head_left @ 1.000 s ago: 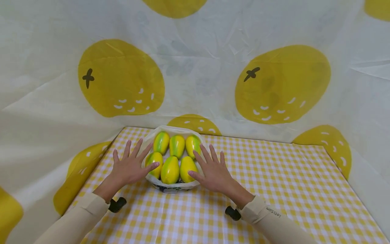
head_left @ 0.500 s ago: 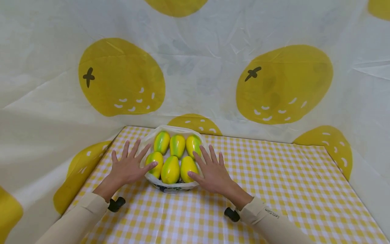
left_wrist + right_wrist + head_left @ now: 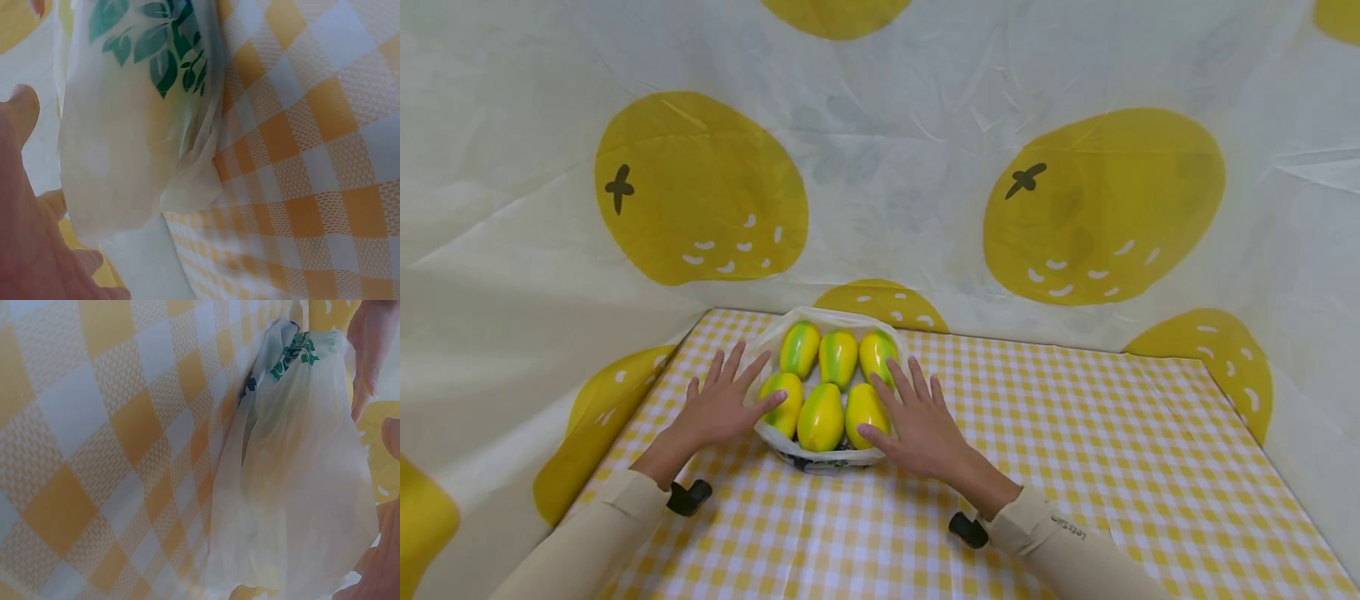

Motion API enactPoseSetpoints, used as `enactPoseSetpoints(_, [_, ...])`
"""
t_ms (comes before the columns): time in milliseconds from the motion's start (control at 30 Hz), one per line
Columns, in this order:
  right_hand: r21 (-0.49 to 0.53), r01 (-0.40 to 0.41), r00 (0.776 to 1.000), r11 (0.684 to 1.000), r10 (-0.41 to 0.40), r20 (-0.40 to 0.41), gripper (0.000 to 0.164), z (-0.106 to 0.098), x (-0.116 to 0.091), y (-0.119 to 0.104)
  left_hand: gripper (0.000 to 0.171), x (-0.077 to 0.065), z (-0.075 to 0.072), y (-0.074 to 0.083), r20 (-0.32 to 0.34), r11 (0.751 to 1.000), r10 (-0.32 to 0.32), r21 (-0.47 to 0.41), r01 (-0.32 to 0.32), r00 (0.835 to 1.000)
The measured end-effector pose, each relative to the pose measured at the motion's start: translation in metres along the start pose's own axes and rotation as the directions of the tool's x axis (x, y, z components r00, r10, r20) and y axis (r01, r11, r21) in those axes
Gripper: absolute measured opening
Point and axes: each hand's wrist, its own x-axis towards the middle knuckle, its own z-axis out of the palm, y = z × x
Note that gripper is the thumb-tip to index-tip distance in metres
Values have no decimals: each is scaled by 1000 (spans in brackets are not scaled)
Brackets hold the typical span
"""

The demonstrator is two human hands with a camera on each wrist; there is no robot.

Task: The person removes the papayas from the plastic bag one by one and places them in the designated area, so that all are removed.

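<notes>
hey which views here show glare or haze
Head view: small shiny highlights on the yellow-green fruits; left wrist view: the bag looks milky, its leaf print clearer; right wrist view: the same bag looks soft and hazy.

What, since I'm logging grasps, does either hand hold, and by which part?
Nothing: the left hand and right hand, fingers spread, are near the white plastic bag of oval yellow-green fruits.

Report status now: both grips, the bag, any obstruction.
Left grip and right grip spread, holding nothing, at opposite sides of plastic bag. Bag on checked cloth, mouth open, six yellow-green fruits inside. No obstruction seen.
</notes>
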Motion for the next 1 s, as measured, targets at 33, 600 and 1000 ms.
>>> enactPoseSetpoints(33, [-1,-1,1000,1000,1,2,78,0,0,-1,87,1,0,-1,2,1000,7,-21,-6,1000])
enactPoseSetpoints(600, [11,11,1000,1000,-10,-16,80,1,2,-3,79,18,-9,-19,59,880,82,-473,-45,995])
enactPoseSetpoints(1000, [28,8,997,1000,-6,-82,77,0,3,-10,69,23,-10,-22,110,757,40,-653,42,993])
